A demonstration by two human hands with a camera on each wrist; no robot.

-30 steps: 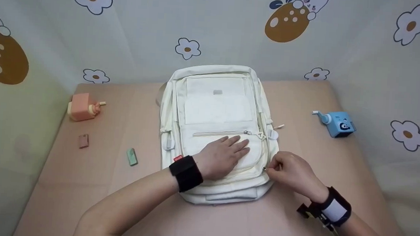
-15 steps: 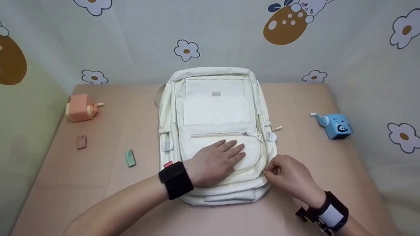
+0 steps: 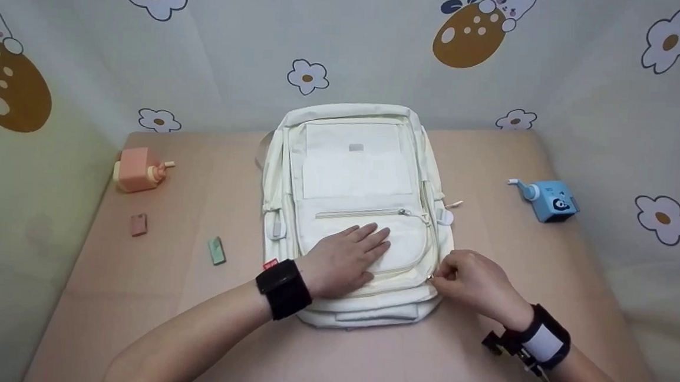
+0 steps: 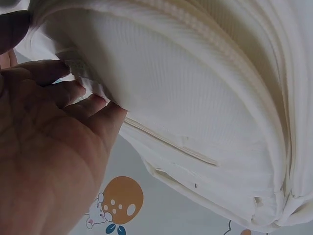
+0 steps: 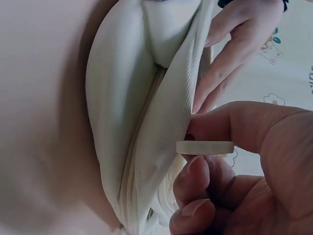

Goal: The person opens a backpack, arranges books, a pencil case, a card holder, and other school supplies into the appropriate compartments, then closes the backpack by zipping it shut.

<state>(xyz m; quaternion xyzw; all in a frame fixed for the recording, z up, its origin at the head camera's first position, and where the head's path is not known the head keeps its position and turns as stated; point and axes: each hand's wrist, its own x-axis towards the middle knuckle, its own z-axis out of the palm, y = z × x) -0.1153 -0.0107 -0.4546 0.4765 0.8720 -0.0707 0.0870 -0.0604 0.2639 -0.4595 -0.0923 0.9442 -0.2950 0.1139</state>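
Observation:
A cream backpack (image 3: 358, 168) lies front side up on the table, its top toward the back wall. My left hand (image 3: 341, 264) rests flat on the lower front pocket with fingers extended; in the left wrist view, its fingertips touch the pale fabric. At the bag's lower right edge, my right hand (image 3: 476, 282) pinches a zipper pull. The right wrist view shows this pale flat zipper pull (image 5: 204, 147) between thumb and fingers, beside the bag's folds. A second zipper (image 3: 368, 214) crosses the front above my left hand.
An orange pencil sharpener (image 3: 140, 170) with a crank stands at the table's left. Near it lie a pink eraser (image 3: 139, 225) and a green eraser (image 3: 216, 251). A blue crank pencil sharpener (image 3: 553, 201) is at the right. Patterned cloth (image 3: 249, 38) surrounds the table.
My left hand has slid a little to the left across the front pocket. My right hand keeps its pinch at the bag's lower right edge, with little movement. The head view shifts slightly.

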